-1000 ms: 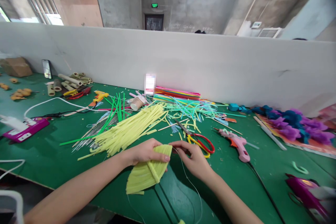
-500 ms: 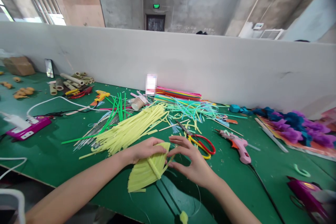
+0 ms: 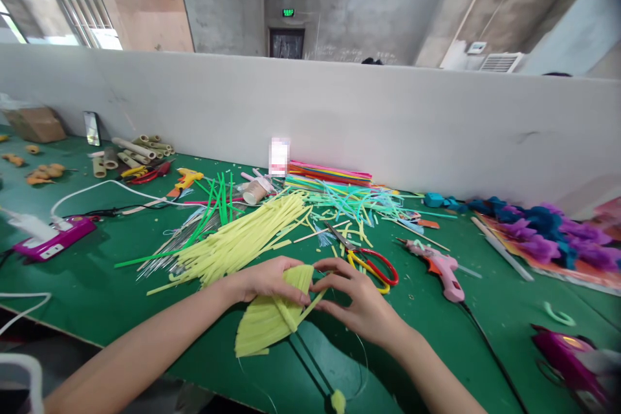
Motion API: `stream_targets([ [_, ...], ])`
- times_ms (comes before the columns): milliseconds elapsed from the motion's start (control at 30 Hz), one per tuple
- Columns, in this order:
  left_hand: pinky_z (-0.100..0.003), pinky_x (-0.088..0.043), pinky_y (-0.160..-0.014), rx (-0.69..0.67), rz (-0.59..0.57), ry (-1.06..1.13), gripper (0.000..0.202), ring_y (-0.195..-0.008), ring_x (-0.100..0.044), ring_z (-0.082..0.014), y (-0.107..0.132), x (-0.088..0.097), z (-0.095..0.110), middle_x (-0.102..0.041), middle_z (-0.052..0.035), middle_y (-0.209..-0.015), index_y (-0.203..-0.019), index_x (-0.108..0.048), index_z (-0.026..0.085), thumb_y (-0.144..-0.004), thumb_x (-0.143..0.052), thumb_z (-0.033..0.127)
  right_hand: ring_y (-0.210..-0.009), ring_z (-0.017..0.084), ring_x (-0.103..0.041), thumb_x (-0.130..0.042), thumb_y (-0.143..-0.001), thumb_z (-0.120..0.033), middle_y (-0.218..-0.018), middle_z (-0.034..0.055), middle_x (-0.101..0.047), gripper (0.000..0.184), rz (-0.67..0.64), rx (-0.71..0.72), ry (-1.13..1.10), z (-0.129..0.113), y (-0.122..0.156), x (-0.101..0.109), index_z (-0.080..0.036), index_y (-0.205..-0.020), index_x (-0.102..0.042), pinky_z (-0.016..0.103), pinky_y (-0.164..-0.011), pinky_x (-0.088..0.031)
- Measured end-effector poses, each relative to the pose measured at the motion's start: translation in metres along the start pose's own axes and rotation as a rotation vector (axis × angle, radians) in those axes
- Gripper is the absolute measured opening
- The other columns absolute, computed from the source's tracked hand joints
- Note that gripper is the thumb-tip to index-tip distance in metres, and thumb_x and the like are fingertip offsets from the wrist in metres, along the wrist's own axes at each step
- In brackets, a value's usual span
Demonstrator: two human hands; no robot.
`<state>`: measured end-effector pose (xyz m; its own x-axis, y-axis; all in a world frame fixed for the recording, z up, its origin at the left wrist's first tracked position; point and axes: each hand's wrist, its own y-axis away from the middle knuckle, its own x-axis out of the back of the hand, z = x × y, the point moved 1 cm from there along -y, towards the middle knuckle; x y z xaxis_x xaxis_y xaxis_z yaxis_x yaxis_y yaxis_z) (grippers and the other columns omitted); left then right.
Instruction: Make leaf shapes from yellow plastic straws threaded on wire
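Note:
A fan-shaped piece made of yellow-green pipe cleaners (image 3: 262, 330) is in my left hand (image 3: 279, 281), with the thumb laid over its upper part. My right hand (image 3: 352, 294) pinches a loose yellow-green pipe cleaner (image 3: 310, 310) at the fan's right edge. From the fan's lower end a thin dark stem runs down to a small yellow-green tuft (image 3: 338, 400). A fine clear thread (image 3: 365, 362) curves below my right hand. Just beyond that hand lie scissors (image 3: 369, 265) with red and yellow handles.
A heap of yellow pipe cleaners (image 3: 242, 239) lies behind my hands, with green and turquoise ones (image 3: 349, 197) beyond. A pink glue gun (image 3: 444, 272) rests on the right, its cord running toward me. Purple power strips (image 3: 58, 239) sit at the sides. A white partition (image 3: 412, 123) closes the table's back.
My left thumb has shifted lower and right across the fan. My right fingers have closed in, and the loose pipe cleaner now stands out more from the fan's edge.

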<state>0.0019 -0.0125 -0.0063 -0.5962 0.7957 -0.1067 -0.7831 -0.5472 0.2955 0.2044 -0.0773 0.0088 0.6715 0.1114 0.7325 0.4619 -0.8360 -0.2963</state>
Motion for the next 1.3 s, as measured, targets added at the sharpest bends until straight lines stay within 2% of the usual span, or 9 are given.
stream_targets([
  [367, -0.028, -0.049, -0.068, 0.035, -0.027, -0.069, 0.053, -0.073, -0.062, -0.0172, 0.001, -0.001, 0.0, -0.066, -0.001, -0.084, -0.097, -0.065, 0.018, -0.05, -0.086, 0.033, -0.103, 0.019, -0.059, -0.068, -0.08, -0.032, -0.112, 0.0061, -0.058, 0.009, 0.043, 0.026, -0.035, -0.001, -0.001, -0.001, -0.025, -0.086, -0.069, 0.031, -0.091, -0.048],
  [600, -0.025, -0.049, -0.063, 0.038, -0.047, -0.075, 0.053, -0.069, -0.06, -0.0156, 0.002, -0.002, 0.0, -0.063, 0.0007, -0.08, -0.095, -0.063, 0.018, -0.05, -0.086, 0.034, -0.1, 0.019, -0.061, -0.066, -0.082, -0.031, -0.109, 0.0062, -0.06, 0.008, 0.065, 0.021, -0.035, 0.0, -0.002, -0.002, -0.024, -0.084, -0.068, 0.031, -0.088, -0.049],
  [800, -0.023, -0.049, -0.059, 0.084, -0.05, -0.177, 0.055, -0.068, -0.059, -0.0156, 0.004, -0.002, 0.0, -0.061, 0.0019, -0.076, -0.095, -0.063, 0.018, -0.049, -0.086, 0.036, -0.098, 0.019, -0.062, -0.064, -0.084, -0.029, -0.108, 0.0065, -0.06, 0.007, 0.119, 0.006, -0.032, 0.006, -0.002, -0.001, -0.023, -0.083, -0.067, 0.032, -0.087, -0.05],
  [1033, -0.024, -0.05, -0.062, 0.064, -0.078, -0.186, 0.053, -0.072, -0.061, -0.0164, 0.004, -0.002, 0.002, -0.065, -0.0001, -0.081, -0.096, -0.065, 0.018, -0.05, -0.086, 0.035, -0.096, 0.019, -0.063, -0.065, -0.083, -0.029, -0.105, 0.0064, -0.064, 0.008, 0.188, -0.008, -0.045, 0.008, -0.004, 0.002, -0.023, -0.087, -0.068, 0.033, -0.086, -0.051],
  [1133, -0.025, -0.051, -0.063, 0.062, -0.1, -0.142, 0.048, -0.072, -0.064, -0.0176, 0.004, -0.005, 0.0, -0.067, -0.001, -0.08, -0.09, -0.064, 0.017, -0.052, -0.086, 0.034, -0.095, 0.019, -0.063, -0.063, -0.084, -0.027, -0.101, 0.0061, -0.065, 0.007, 0.217, -0.034, -0.078, 0.012, -0.005, 0.001, -0.023, -0.087, -0.068, 0.033, -0.086, -0.051],
  [1300, -0.031, -0.052, -0.063, 0.106, -0.106, 0.057, 0.04, -0.065, -0.067, -0.0196, 0.003, -0.01, -0.004, -0.07, -0.0019, -0.073, -0.085, -0.059, 0.018, -0.059, -0.082, 0.036, -0.09, 0.018, -0.064, -0.062, -0.084, -0.027, -0.093, 0.0049, -0.068, 0.009, 0.225, -0.056, -0.142, 0.015, -0.006, 0.0, -0.022, -0.087, -0.068, 0.032, -0.081, -0.053],
])
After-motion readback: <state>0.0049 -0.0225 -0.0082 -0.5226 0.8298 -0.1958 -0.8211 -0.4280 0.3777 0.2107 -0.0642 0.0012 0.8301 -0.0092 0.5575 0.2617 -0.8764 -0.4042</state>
